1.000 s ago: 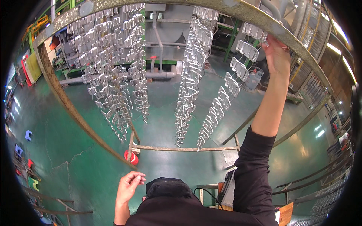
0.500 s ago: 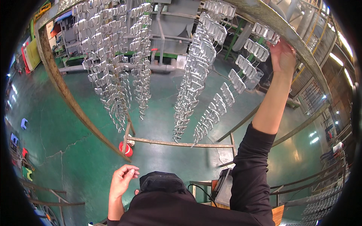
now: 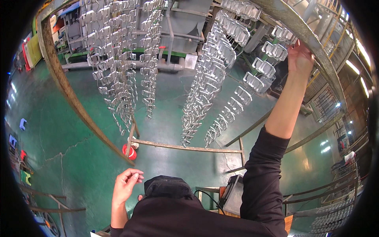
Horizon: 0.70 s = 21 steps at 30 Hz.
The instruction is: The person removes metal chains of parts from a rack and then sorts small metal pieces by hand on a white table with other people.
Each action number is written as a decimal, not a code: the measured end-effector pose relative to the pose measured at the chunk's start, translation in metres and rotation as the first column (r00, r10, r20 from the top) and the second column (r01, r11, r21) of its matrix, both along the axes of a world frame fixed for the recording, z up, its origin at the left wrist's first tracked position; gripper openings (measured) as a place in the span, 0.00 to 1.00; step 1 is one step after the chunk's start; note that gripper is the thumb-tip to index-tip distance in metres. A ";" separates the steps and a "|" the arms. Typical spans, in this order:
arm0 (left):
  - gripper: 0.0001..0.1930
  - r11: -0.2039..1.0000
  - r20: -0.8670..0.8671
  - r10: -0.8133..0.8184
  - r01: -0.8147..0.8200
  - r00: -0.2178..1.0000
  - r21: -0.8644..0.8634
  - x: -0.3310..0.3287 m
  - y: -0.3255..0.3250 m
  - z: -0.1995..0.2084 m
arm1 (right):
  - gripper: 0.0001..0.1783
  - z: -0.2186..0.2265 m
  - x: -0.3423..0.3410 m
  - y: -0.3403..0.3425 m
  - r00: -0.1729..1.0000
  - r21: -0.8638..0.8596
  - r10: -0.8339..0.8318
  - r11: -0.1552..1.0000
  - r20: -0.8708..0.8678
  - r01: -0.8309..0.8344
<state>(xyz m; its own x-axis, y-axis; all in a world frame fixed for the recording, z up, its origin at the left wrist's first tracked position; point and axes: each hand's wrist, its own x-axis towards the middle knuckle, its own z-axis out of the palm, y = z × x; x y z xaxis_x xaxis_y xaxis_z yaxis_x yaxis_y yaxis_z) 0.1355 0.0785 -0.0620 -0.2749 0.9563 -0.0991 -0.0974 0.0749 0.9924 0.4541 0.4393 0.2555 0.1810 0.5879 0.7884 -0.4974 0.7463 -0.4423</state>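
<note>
My right hand (image 3: pixel 300 57) is raised at the upper right, under the metal frame's top rail (image 3: pixel 304 31). Its curled fingers close at the top end of a hanging strand of shiny looped metal parts (image 3: pixel 263 67); part of the grip is hidden. That strand runs down and toward the middle in several tiers. Beside it hangs a denser strand of metal parts (image 3: pixel 211 79). Low at the left, near my body, my left hand (image 3: pixel 125 185) is held up with loosely bent fingers and nothing visible in it.
More strands hang at the left (image 3: pixel 114 59) and centre left (image 3: pixel 150 59). A lower frame bar (image 3: pixel 185 147) crosses in front of me. A red container (image 3: pixel 129 151) stands on the green floor by the frame's leg. Grey pipes (image 3: pixel 169 66) run behind; a dark box (image 3: pixel 233 195) sits near my right arm.
The view has shifted slightly, and the hanging strands appear a little farther right. The right-hand strand's pieces have turned somewhat. My right hand stays at its top; my left hand hardly moves.
</note>
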 end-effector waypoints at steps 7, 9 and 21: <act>0.08 1.000 -0.009 0.002 -0.002 1.000 -0.002 -0.006 0.000 -0.001 | 0.13 -0.001 0.012 0.010 1.000 -0.006 0.017 1.000 0.005 -0.017; 0.08 1.000 -0.010 0.002 -0.002 1.000 -0.008 -0.006 0.000 0.000 | 0.12 -0.001 0.014 0.008 0.999 -0.001 0.035 0.999 0.026 -0.035; 0.08 0.996 0.037 0.003 0.000 0.999 -0.087 -0.008 0.000 -0.004 | 0.12 0.002 0.013 -0.009 0.981 -0.028 0.029 0.999 0.194 -0.024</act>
<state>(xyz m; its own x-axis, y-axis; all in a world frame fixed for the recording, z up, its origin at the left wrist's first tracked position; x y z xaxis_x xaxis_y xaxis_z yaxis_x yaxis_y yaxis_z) 0.1277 0.0783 -0.0665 -0.2709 0.9433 -0.1918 -0.1338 0.1605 0.9779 0.4674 0.4300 0.2573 0.0099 0.6109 0.7917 -0.4197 0.7211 -0.5512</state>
